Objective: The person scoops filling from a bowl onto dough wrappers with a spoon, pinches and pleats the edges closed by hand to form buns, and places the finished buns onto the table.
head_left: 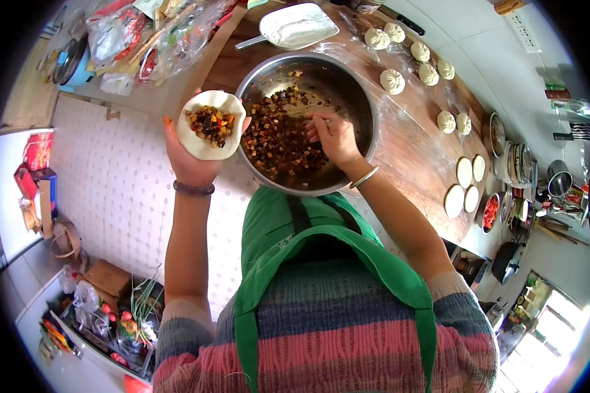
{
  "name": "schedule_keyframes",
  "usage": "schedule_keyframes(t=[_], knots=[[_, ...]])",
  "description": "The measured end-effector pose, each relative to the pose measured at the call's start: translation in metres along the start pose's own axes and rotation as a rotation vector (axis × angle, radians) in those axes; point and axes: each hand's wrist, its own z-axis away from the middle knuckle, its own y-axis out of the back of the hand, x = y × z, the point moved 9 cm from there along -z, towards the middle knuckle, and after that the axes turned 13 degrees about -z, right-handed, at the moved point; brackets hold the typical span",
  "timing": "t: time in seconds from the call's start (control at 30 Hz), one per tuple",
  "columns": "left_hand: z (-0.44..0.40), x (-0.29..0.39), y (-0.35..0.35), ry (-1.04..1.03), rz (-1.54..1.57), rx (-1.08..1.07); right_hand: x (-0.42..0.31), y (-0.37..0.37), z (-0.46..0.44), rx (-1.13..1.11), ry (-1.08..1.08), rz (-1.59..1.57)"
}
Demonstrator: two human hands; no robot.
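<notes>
A round dough wrapper (191, 141) lies across my left hand (196, 169), whose fingers curl up around its edges. Chopped brown and orange filling (211, 126) is heaped on its middle. Beside it, a large metal bowl (372, 134) holds more of this filling (275, 141), mostly in its left half. My right hand (334, 139) is over the right part of the bowl, fingers bent together; anything between the fingertips is too small to make out.
Several pleated buns (392, 82) and several flat dough rounds (464, 171) lie on the wooden table (406, 150) to the right. A metal scoop with flour (298, 26) is behind the bowl. Plastic bags (118, 39) lie at the back left.
</notes>
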Motion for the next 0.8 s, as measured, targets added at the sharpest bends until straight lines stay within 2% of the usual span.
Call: schedule_keyframes(t=[0.03, 0.17, 0.23, 0.33, 0.53, 0.8], knots=[[0.002, 0.002, -0.002, -0.011, 0.061, -0.119, 0.008, -0.008, 0.001, -0.008, -0.044, -0.091], [0.004, 0.001, 0.018, -0.005, -0.021, 0.037, 0.023, -0.011, -0.001, -0.017, -0.186, -0.358], [0.005, 0.001, 0.021, 0.012, -0.087, 0.172, 0.016, -0.005, -0.001, 0.008, -0.171, -0.383], [0.006, 0.001, 0.019, 0.03, -0.109, 0.232, 0.001, 0.007, -0.002, 0.031, -0.169, -0.407], [0.0, -0.008, 0.01, 0.069, -0.11, 0.167, -0.015, 0.03, 0.001, 0.081, -0.138, -0.445], [-0.011, -0.047, -0.01, 0.141, 0.013, -0.043, -0.069, 0.057, 0.011, 0.177, -0.056, -0.53]])
